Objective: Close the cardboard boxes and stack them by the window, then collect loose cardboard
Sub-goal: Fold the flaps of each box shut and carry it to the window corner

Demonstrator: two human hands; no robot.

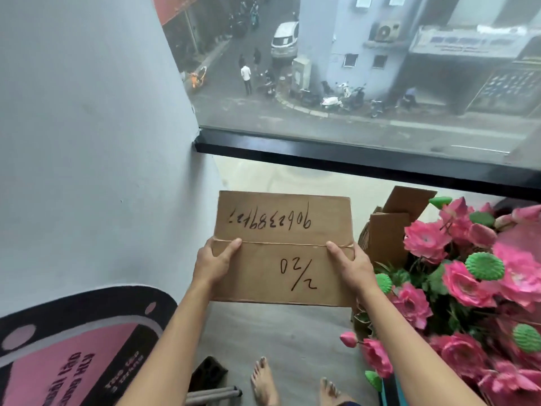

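At the far left a grey wall (87, 127) runs down to the floor, and a black and pink rug (79, 353) with white lettering lies in the lower left corner of the floor. Just right of the rug, near the bottom edge, sit a small black object (209, 372) and a grey tube (215, 394).

The left hand (212, 263) grips the left edge of a closed cardboard box (281, 247), thumb lying on the top face along the middle seam; the other fingers wrap under the side and are hidden, so I cannot tell how they are spread. The box is held level above the grey floor (278, 332), near the wall and in front of the window (351, 83), with handwritten digits on its far flap and "02/2" on its near flap. Two bare feet (265, 382) show below it.

The right hand (352, 266) grips the box's right edge in the same way, thumb on top by the seam, fingers out of sight beneath.

Just right of the box stands an open cardboard box (389, 230) with raised flaps, beside the black window frame (351, 161). Pink artificial flowers (468, 276) with green seed heads fill the lower right corner, partly covering that open box.
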